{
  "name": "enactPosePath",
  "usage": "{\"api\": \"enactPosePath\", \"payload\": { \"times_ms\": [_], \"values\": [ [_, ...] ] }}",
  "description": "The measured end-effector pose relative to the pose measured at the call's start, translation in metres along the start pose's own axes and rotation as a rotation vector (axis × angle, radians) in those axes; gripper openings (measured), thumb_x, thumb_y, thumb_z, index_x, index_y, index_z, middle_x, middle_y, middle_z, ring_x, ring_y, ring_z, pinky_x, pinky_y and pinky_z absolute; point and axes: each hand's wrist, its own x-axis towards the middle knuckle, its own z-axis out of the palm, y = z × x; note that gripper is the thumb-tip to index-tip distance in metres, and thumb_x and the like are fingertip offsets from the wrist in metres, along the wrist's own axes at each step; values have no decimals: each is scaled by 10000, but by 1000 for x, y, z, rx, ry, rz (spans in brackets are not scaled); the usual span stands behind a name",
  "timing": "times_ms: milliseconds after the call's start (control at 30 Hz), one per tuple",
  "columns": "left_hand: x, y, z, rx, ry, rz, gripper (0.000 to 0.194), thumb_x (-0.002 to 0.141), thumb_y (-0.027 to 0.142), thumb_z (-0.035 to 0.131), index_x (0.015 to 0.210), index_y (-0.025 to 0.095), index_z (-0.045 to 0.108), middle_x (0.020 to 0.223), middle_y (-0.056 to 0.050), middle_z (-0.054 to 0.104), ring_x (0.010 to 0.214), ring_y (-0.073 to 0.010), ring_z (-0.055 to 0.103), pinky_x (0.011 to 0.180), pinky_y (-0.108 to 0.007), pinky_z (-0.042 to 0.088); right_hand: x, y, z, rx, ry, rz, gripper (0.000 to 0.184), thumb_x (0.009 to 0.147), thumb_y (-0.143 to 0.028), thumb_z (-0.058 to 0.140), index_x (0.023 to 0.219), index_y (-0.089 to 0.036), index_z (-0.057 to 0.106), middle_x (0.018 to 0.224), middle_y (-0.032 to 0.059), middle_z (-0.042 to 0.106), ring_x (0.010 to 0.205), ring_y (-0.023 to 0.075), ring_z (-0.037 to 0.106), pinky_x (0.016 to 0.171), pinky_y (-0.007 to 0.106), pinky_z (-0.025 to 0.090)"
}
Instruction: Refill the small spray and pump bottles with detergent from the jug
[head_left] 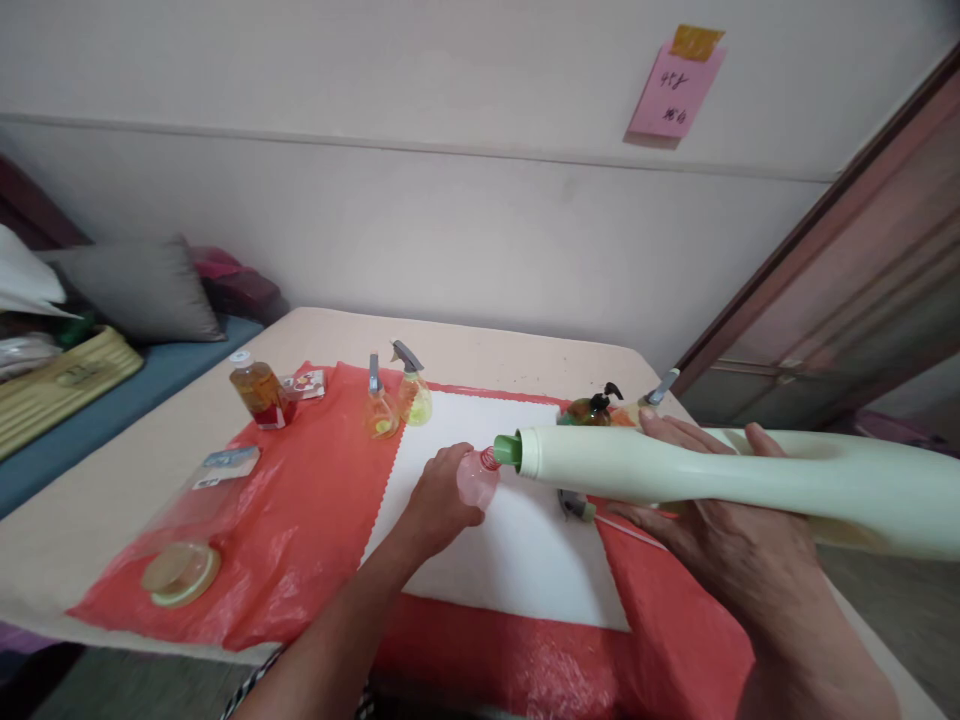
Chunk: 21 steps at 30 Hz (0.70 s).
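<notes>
My left hand point(441, 500) is closed around a small clear pink bottle point(478, 482), tilted with its uncapped neck toward the right. Gripped in my right hand point(739, 530) is a large pale green jug point(600, 462), lying almost level. Its green spout point(508, 450) meets or overlaps the pink bottle's mouth; whether liquid is flowing I cannot tell. Below the jug a grey spray head point(574, 504) with a thin tube rests by the right edge of a white sheet point(502, 570).
Two spray bottles point(415, 395) stand behind the sheet on red plastic point(300, 520). To the left are an amber bottle point(260, 392), a small packet point(226, 466) and a round lidded tub point(180, 573). A dark pump bottle point(589, 410) and another sprayer point(660, 388) stand behind the jug.
</notes>
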Motion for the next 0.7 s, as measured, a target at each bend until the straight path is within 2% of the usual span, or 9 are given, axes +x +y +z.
{"api": "enactPosePath", "payload": {
  "times_ms": [133,267,400,700],
  "values": [
    [0,2,-1,3,-6,-14,726,590,138,691,1281,241,496,1271,-71,542,1131,-278,521,881,-366,455,1,-2,-3,-3,-17,21,793,876,-490,652,1544,-229,316,1399,129,601,1255,330,590,1207,563,198],
    [1,1,0,6,-3,-19,741,593,138,695,1295,245,484,1280,-70,542,1147,-281,519,892,-369,455,2,-3,-3,-18,-34,25,722,876,-503,646,1502,-237,405,1404,119,598,1264,329,582,1214,544,182],
    [1,0,1,6,0,-18,741,588,135,695,1291,234,485,1292,-71,533,1155,-274,511,919,-371,447,3,-3,-3,-7,-28,20,716,881,-515,633,1490,-205,418,1389,132,606,1266,325,579,1215,532,184],
    [3,-1,1,-2,-6,-24,733,584,136,690,1278,245,483,1267,-62,539,1118,-262,524,884,-357,450,2,-3,-3,8,-23,16,741,918,-509,582,1534,-192,318,1379,153,602,1275,329,560,1185,585,203]
  ]
}}
